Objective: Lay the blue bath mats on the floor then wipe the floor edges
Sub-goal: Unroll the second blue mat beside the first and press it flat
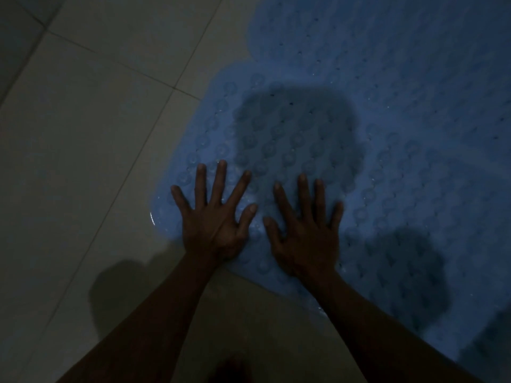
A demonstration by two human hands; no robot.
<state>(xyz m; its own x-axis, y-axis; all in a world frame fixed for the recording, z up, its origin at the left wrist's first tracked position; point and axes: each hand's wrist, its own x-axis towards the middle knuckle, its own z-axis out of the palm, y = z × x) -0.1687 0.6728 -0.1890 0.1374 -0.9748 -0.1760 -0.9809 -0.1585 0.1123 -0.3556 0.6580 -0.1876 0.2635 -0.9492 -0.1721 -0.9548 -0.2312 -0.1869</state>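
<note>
A blue bath mat (401, 167) with rows of round suction cups lies flat on the pale tiled floor (83, 150), filling the middle and right of the dim view. A second blue mat (387, 37) lies beyond it at the top right, its edge overlapping or touching the near one. My left hand (215, 217) presses palm down on the near mat's rounded left corner, fingers spread. My right hand (304, 230) lies flat on the same mat just to the right, fingers spread too. Neither hand holds anything.
Bare floor tiles with dark grout lines (116, 64) cover the left and the bottom middle. Shadows of my head and arms fall on the mat and floor. A dark shape, perhaps my foot (232, 369), shows at the bottom edge.
</note>
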